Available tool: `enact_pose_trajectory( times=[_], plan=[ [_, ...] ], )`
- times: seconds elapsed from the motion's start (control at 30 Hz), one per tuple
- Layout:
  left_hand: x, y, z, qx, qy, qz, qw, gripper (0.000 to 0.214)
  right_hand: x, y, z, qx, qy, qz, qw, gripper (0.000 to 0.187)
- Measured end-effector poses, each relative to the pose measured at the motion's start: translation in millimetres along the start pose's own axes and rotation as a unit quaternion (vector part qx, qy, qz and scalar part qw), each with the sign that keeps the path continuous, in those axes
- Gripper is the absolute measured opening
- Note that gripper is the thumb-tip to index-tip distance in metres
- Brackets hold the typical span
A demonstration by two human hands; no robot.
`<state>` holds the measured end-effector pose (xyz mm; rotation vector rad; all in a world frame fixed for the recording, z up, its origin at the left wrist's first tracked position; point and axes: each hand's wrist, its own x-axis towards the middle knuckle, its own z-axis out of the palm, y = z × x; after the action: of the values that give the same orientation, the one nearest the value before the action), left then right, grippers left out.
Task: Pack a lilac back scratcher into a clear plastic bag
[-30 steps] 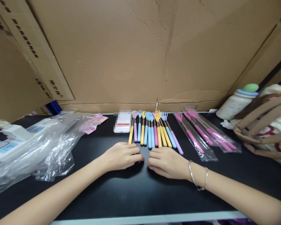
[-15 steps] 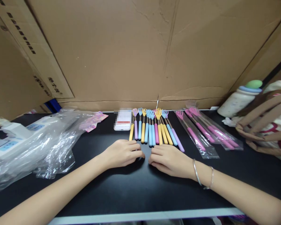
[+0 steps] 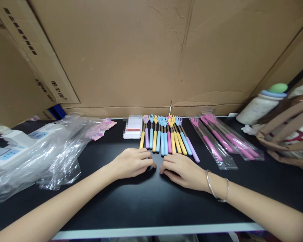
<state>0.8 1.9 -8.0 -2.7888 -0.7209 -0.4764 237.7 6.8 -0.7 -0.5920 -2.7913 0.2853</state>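
My left hand and my right hand lie palm down on the black table, fingers loosely bent, fingertips almost meeting. Neither holds anything. Two thin bangles ring my right wrist. Just beyond my fingers, a row of several small back scratchers with yellow, blue, pink and purple handles lies side by side, claw ends pointing away from me. To the right of the row lie pink back scratchers sealed in clear bags.
A white box sits left of the row. A heap of clear plastic bags covers a white power strip at the left. A bottle and a cloth bag stand at the right. Cardboard walls the back.
Both hands stay resting in the same spot; only the view has shifted slightly.
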Motion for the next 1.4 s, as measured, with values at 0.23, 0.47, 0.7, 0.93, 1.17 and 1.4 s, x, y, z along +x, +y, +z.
enact_pose_trajectory(
  times=[0.23, 0.47, 0.7, 0.93, 1.17, 1.4],
  plan=[
    [-0.2, 0.5, -0.6, 0.005, 0.005, 0.000, 1.000, 0.025, -0.7, 0.9, 1.0, -0.002, -0.001, 0.004, 1.000, 0.019],
    [0.7, -0.1, -0.6, 0.010, 0.007, 0.009, 1.000, 0.023, -1.4, 1.6, 2.4, -0.002, -0.002, 0.004, 1.000, 0.020],
    [1.0, 0.0, -1.3, 0.003, 0.007, 0.009, 1.000, 0.021, -1.5, 2.2, 3.2, 0.002, -0.001, 0.004, 1.000, 0.019],
    [-0.2, -1.2, -0.4, 0.003, 0.004, 0.010, 1.000, 0.022, -1.4, 2.2, 2.9, 0.010, -0.006, 0.009, 1.000, 0.019],
    [0.7, -0.2, -1.2, 0.020, 0.003, 0.019, 1.000, 0.021, -1.9, 2.5, 3.2, 0.011, -0.007, 0.008, 1.000, 0.019],
    [-5.7, -21.2, -28.6, 0.115, -0.046, -0.023, 0.992, 0.023, -3.6, 2.5, 3.1, 0.011, -0.007, 0.008, 1.000, 0.018]
  ],
)
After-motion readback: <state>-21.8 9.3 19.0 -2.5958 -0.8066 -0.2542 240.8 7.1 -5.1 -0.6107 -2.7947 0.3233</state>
